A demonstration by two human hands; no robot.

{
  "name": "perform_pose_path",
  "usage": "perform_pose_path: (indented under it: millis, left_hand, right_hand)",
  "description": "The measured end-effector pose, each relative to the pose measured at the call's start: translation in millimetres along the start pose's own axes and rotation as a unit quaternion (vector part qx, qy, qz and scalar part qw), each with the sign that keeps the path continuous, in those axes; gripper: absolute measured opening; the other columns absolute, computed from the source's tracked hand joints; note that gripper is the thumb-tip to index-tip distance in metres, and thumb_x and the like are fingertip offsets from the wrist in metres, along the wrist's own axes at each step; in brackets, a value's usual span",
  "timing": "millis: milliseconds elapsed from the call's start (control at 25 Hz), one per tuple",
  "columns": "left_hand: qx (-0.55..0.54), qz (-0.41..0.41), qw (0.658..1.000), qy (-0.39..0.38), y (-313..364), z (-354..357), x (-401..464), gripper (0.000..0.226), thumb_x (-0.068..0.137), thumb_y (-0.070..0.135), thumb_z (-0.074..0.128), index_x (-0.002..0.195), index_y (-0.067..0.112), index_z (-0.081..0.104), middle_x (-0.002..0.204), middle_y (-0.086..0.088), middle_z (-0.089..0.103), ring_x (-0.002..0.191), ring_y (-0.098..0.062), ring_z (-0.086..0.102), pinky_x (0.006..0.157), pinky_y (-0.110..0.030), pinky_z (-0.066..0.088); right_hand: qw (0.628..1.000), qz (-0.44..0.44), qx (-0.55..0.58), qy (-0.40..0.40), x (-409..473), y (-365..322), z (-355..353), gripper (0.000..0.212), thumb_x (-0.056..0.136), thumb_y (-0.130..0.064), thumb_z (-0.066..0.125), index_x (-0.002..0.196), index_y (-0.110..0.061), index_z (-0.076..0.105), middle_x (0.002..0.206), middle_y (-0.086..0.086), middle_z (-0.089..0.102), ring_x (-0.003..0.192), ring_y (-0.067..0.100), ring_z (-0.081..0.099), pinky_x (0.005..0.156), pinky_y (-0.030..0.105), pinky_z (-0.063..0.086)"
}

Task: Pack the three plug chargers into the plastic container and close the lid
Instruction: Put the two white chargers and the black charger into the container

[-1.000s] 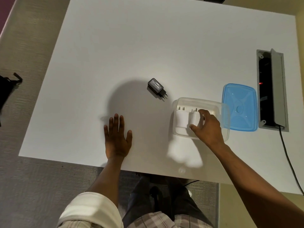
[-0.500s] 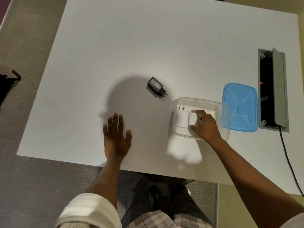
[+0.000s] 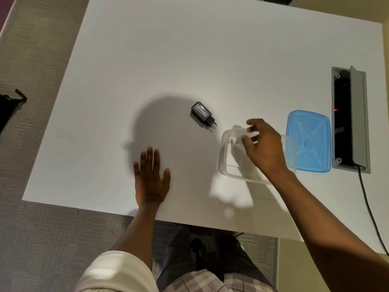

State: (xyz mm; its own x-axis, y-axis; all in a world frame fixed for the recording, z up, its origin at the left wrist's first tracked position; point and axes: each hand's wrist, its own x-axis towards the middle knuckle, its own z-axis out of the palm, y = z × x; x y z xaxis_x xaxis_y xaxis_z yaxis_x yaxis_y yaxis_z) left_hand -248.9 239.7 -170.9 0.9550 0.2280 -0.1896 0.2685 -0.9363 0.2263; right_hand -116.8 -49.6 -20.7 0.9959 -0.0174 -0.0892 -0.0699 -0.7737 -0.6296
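A clear plastic container (image 3: 237, 177) sits on the white table, right of centre. White plug chargers (image 3: 233, 151) lie inside it, partly hidden by my right hand (image 3: 265, 148), which hovers over the container with fingers spread and nothing in it. A black plug charger (image 3: 202, 113) lies on the table up and left of the container, prongs pointing right. The blue lid (image 3: 309, 141) rests flat to the right of the container. My left hand (image 3: 150, 178) lies flat on the table near the front edge, palm down.
An open grey cable hatch (image 3: 357, 119) is set into the table at the far right, with a black cable (image 3: 370, 209) running from it toward the front. The table's front edge (image 3: 84, 208) is just behind my left wrist. A dark object (image 3: 8, 106) lies on the floor at left.
My right hand has let go of the white charger inside the container and lifted up and away, fingers now spread. My left hand has stayed flat.
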Motion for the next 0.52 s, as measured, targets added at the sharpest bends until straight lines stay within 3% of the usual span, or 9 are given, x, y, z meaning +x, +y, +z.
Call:
perform_pose_path:
  millis: [120,280,400,520]
  left_hand:
    - [0.004,-0.001,1.000,-0.003,-0.2,0.1,0.7,0.070,0.099,0.050,0.018,0.160,0.020,0.003,0.169,-0.006,0.006,0.155,-0.027,0.009,0.125,-0.052,0.015]
    - [0.002,-0.002,1.000,-0.003,0.0,0.9,2.1,0.070,0.098,0.051,0.017,0.160,0.020,0.005,0.168,-0.006,0.007,0.156,-0.027,0.009,0.125,-0.052,0.015]
    - [0.006,-0.002,1.000,-0.003,-1.2,1.7,2.0,0.070,0.098,0.053,0.015,0.160,0.021,0.004,0.169,-0.005,0.006,0.156,-0.026,0.008,0.126,-0.051,0.014]
    - [0.011,-0.002,1.000,0.000,-2.8,3.2,2.4,0.071,0.098,0.053,0.016,0.160,0.020,0.004,0.169,-0.005,0.006,0.156,-0.027,0.007,0.126,-0.051,0.013]
  right_hand:
    - [0.999,-0.020,-0.008,-0.049,37.6,-34.9,26.6,0.038,0.083,-0.019,0.066,0.120,-0.016,0.058,0.108,0.006,0.066,0.089,0.026,0.065,0.082,0.038,0.052]
    - [0.985,0.007,-0.099,-0.142,80.3,-57.9,79.7,0.041,0.084,-0.016,0.061,0.124,-0.012,0.052,0.117,0.011,0.060,0.105,0.031,0.058,0.083,0.040,0.051]
    - [0.960,-0.030,-0.219,-0.175,91.8,-63.8,108.3,0.039,0.084,-0.010,0.056,0.122,-0.005,0.047,0.118,0.017,0.055,0.108,0.037,0.053,0.082,0.042,0.048]
    - [0.948,-0.065,-0.256,-0.176,96.2,-60.5,119.2,0.042,0.081,-0.002,0.051,0.123,-0.004,0.046,0.116,0.018,0.055,0.106,0.039,0.051,0.080,0.042,0.046]
